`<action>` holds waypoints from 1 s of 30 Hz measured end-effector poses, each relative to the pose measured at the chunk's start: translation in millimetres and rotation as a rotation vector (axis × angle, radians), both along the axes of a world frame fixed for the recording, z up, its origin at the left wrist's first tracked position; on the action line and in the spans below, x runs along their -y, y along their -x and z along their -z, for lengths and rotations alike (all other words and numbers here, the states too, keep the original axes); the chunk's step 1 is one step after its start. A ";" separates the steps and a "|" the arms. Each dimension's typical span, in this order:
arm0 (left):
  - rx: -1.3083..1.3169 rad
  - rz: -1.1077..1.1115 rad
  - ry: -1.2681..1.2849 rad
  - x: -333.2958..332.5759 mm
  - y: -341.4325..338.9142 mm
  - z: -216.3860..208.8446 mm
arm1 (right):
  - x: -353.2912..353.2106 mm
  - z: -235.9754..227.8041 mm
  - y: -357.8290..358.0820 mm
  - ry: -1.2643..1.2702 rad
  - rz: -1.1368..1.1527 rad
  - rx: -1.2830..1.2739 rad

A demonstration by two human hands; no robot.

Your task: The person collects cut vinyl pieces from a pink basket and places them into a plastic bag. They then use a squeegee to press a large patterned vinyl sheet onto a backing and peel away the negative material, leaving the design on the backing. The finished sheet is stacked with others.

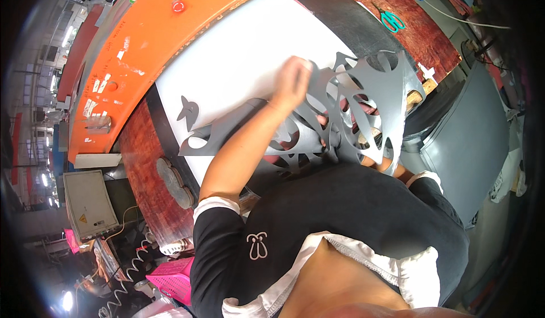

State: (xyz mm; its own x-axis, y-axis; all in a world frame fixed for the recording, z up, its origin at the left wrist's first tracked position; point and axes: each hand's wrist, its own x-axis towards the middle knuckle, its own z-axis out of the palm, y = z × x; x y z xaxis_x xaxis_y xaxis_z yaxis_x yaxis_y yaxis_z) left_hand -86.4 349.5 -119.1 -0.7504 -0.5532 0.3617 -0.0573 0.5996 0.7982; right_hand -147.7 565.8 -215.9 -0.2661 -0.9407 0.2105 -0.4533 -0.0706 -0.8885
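Note:
A grey sheet [372, 105] full of cut-out holes is lifted and bunched in front of my body, its left part lying over a white board [238, 40]. My left hand [294, 82] is above the board with its fingers curled closed, slightly blurred. A bit of grey shows at its fingertips, but I cannot make out what it holds. My right hand [323, 120] is mostly hidden behind the sheet. Some of its fingers show through the gaps, closed on the material. One loose grey cut-out piece [188, 112] rests on the board's left side.
An orange machine beam [136, 40] with a red button [178, 5] arches over the far side. Teal-handled scissors [392, 20] lie on the reddish table at right. A grey panel [471, 142] stands at far right. A pink basket [173, 278] and grey control box [91, 204] are at left.

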 end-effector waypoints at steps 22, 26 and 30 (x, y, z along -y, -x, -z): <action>0.319 -0.194 0.147 36.3 -123.5 6.8 | 41.5 -43.6 3.2 0.250 -0.183 1.249; 0.627 -0.018 0.290 19.2 -121.0 -12.2 | 39.5 -39.2 -11.5 0.232 -0.263 1.752; 0.824 0.032 0.371 12.1 -112.2 -19.2 | 39.7 -32.5 9.0 0.163 -0.284 1.591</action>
